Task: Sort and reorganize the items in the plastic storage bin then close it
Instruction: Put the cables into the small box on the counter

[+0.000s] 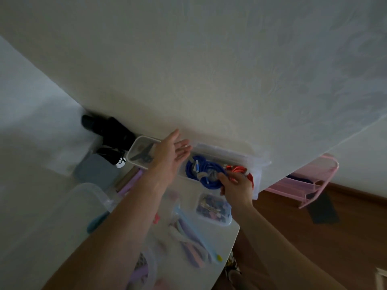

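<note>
Fingers (pixel 227 176) of right hand (pixel 235 187) pinch coiled blue cable (pixel 202 171) inside clear plastic bin (pixel 258 174) at far edge of white table (pixel 41 164), against wall. Left hand (pixel 171 154) hovers flat above bin, fingers straight, slightly spread. Orange cable (pixel 240 170) coiled right of blue. Small clear tray (pixel 136 143) with dark tool sits left; lidded box (pixel 213 209) of small bits lies nearer. Pink plastic frame (pixel 310 185) far right.

The storage bin (pixel 256 164) stands on the tabletop (pixel 31 185) against the wall, with two cable coils (pixel 201 170) side by side in it, a tray (pixel 134 146) at its left, and a small lidded box (pixel 213 209) before it
</note>
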Available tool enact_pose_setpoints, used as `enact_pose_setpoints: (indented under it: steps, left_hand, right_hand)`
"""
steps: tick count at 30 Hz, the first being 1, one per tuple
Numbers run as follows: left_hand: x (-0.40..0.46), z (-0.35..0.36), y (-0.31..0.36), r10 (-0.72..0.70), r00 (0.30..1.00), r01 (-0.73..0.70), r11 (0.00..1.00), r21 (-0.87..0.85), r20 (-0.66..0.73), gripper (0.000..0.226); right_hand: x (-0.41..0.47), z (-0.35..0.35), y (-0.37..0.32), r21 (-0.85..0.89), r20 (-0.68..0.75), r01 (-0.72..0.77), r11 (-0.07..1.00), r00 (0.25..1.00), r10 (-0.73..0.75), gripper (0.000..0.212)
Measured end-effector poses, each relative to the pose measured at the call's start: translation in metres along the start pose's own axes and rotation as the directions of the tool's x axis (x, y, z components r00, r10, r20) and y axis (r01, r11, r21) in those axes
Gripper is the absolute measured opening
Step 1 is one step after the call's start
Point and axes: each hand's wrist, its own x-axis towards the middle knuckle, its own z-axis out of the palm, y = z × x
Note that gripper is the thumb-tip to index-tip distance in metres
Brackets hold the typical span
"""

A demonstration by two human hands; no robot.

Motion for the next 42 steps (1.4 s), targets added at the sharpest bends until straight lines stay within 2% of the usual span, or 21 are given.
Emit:
enact_pose_setpoints:
  steps: [2, 5, 8, 12, 15, 17, 20, 22, 24, 25, 26, 27, 29, 33, 39, 42]
  left_hand:
    - [0.004, 0.002, -0.009, 0.067, 0.998, -0.067, 0.995, 0.067, 0.0, 0.04]
    - [0.007, 0.005, -0.025, 0.171, 0.985, -0.163, 0.954, 0.254, -0.012, 0.055]
    - [0.009, 0.003, -0.035, 0.256, 0.966, -0.232, 0.901, 0.368, -0.018, 0.051]
    - [0.013, -0.002, -0.032, 0.298, 0.953, -0.256, 0.892, 0.373, -0.061, 0.03]
    - [0.017, -0.005, -0.03, 0.325, 0.942, -0.264, 0.871, 0.415, -0.081, 0.023]
    - [0.018, -0.006, -0.03, 0.349, 0.933, -0.273, 0.843, 0.463, -0.086, 0.03]
    - [0.016, -0.007, -0.03, 0.417, 0.907, -0.313, 0.755, 0.576, -0.053, 0.031]
    - [0.016, -0.011, -0.031, 0.457, 0.888, -0.323, 0.691, 0.647, -0.045, 0.03]
    - [0.017, -0.014, -0.034, 0.49, 0.871, -0.338, 0.648, 0.683, -0.034, 0.032]
    - [0.017, -0.014, -0.035, 0.495, 0.868, -0.335, 0.63, 0.701, -0.029, 0.033]
    - [0.017, -0.015, -0.035, 0.495, 0.869, -0.328, 0.614, 0.718, -0.026, 0.034]
    - [0.018, -0.015, -0.035, 0.489, 0.872, -0.319, 0.607, 0.727, -0.026, 0.035]
    - [0.019, -0.017, -0.036, 0.486, 0.874, -0.321, 0.614, 0.721, -0.024, 0.036]
    - [0.022, -0.02, -0.037, 0.501, 0.865, -0.329, 0.606, 0.724, -0.027, 0.034]
    - [0.019, -0.023, -0.039, 0.534, 0.845, -0.317, 0.555, 0.769, -0.037, 0.027]
    - [0.023, -0.029, -0.043, 0.523, 0.852, -0.28, 0.517, 0.809, -0.04, 0.019]
  right_hand:
    - [0.015, 0.005, -0.007, -0.077, -0.018, 0.048, 0.996, 0.999, -0.049, 0.016]
    - [0.033, 0.01, -0.01, -0.284, -0.004, 0.151, 0.947, 0.987, -0.159, 0.023]
    - [0.035, 0.011, -0.007, -0.544, 0.043, 0.294, 0.786, 0.945, -0.324, 0.024]
    - [0.024, 0.012, 0.004, -0.568, 0.163, 0.507, 0.648, 0.841, -0.515, 0.04]
    - [0.028, 0.019, 0.005, -0.633, 0.288, 0.573, 0.521, 0.798, -0.529, 0.03]
    - [0.031, 0.024, 0.001, -0.704, 0.368, 0.576, 0.415, 0.796, -0.48, 0.029]
    - [0.029, 0.027, -0.006, -0.763, 0.384, 0.537, 0.359, 0.825, -0.415, 0.03]
    - [0.025, 0.026, -0.007, -0.786, 0.363, 0.534, 0.31, 0.805, -0.469, 0.031]
    - [0.02, 0.026, -0.003, -0.772, 0.425, 0.604, 0.197, 0.722, -0.546, 0.043]
    - [0.019, 0.027, 0.002, -0.734, 0.496, 0.667, 0.126, 0.653, -0.573, 0.048]
    - [0.019, 0.028, 0.005, -0.691, 0.565, 0.721, 0.057, 0.588, -0.579, 0.052]
    - [0.019, 0.029, 0.006, -0.667, 0.609, 0.745, 0.013, 0.555, -0.566, 0.054]
    - [0.018, 0.029, 0.002, -0.68, 0.627, 0.733, 0.016, 0.592, -0.506, 0.059]
    - [0.013, 0.029, -0.004, -0.76, 0.581, 0.646, 0.073, 0.726, -0.368, 0.06]
    - [0.019, 0.041, -0.008, -0.787, 0.547, 0.611, 0.089, 0.756, -0.36, 0.045]
    - [0.012, 0.03, -0.002, -0.753, 0.556, 0.65, 0.103, 0.713, -0.428, 0.049]
